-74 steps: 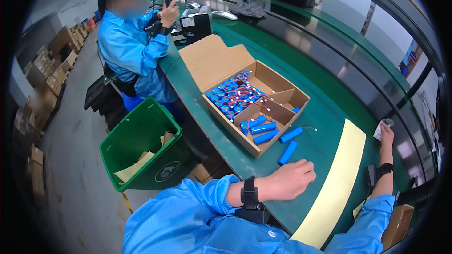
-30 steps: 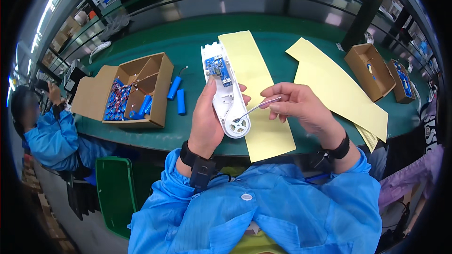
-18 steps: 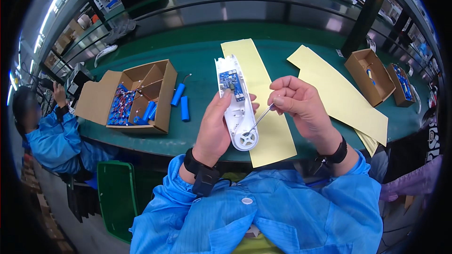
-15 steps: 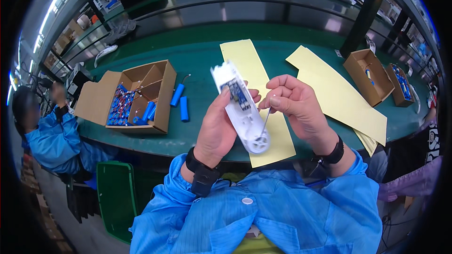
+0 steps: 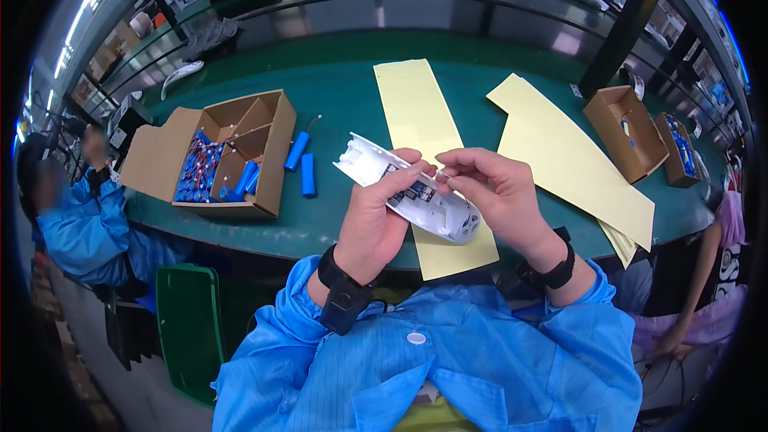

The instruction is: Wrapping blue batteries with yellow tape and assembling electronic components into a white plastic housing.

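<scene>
A white plastic housing point(image 5: 436, 218), an open elongated shell with a round slotted end, rests in my left hand point(image 5: 374, 220). Its fingers wrap the shell from beneath, and the thumb lies over the upper edge. Inside the shell sits a blue circuit board point(image 5: 418, 191), partly covered by the thumb. My right hand point(image 5: 508, 200) is closed in a pinch beside the board, its fingertips close to my left fingers. Between them is a small pale wire end point(image 5: 442, 177); a thin lead runs from the round end toward this pinch. Yellow card point(image 5: 412, 100) lies beneath the hands.
To the left, a divided cardboard box point(image 5: 276, 160) holds many blue battery cells, with two loose cells point(image 5: 308, 174) beside it. More yellow sheets point(image 5: 560, 160) lie right, before two small cartons point(image 5: 624, 140). A co-worker point(image 5: 80, 216) sits far left, near a green bin point(image 5: 190, 328).
The housing has tilted from steep to nearly level, its upper end swinging left and down. My right hand's pinch has moved slightly left, toward the board and my left fingers.
</scene>
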A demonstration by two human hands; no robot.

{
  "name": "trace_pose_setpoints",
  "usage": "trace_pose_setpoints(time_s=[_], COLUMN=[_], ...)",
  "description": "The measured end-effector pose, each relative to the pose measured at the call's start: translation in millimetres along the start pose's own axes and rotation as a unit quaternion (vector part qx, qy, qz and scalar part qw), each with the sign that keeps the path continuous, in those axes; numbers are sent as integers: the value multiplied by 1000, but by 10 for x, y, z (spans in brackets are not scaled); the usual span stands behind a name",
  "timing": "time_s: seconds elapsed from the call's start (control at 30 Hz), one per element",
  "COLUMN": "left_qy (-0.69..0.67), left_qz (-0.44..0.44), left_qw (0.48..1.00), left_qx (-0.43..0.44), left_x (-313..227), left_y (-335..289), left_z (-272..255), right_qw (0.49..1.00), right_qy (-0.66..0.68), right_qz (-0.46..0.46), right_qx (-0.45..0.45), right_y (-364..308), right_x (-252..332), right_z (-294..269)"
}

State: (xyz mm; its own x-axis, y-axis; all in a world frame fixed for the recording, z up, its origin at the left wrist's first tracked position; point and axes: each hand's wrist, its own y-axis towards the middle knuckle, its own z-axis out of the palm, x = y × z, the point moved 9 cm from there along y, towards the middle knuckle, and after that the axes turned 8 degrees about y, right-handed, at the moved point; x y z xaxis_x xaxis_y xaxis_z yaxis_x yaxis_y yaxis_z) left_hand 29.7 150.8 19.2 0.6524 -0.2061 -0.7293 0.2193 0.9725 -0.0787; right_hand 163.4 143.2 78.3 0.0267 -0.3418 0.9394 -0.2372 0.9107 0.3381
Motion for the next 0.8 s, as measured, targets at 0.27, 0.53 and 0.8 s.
trace_pose_setpoints(time_s=[0.27, 0.53, 0.8], left_qy=[-29, 400, 466], left_qz=[-25, -221, -49], left_qw=[999, 883, 870], left_qx=[10, 103, 152], left_x=[56, 31, -43], left_y=[-14, -412, -225], left_z=[-19, -232, 173], right_qw=[988, 916, 859], right_qy=[-130, -300, -358], right_qz=[-76, -266, -366], right_qx=[-23, 10, 16], right_y=[-49, -157, -361], right_x=[76, 268, 402], right_z=[18, 205, 229])
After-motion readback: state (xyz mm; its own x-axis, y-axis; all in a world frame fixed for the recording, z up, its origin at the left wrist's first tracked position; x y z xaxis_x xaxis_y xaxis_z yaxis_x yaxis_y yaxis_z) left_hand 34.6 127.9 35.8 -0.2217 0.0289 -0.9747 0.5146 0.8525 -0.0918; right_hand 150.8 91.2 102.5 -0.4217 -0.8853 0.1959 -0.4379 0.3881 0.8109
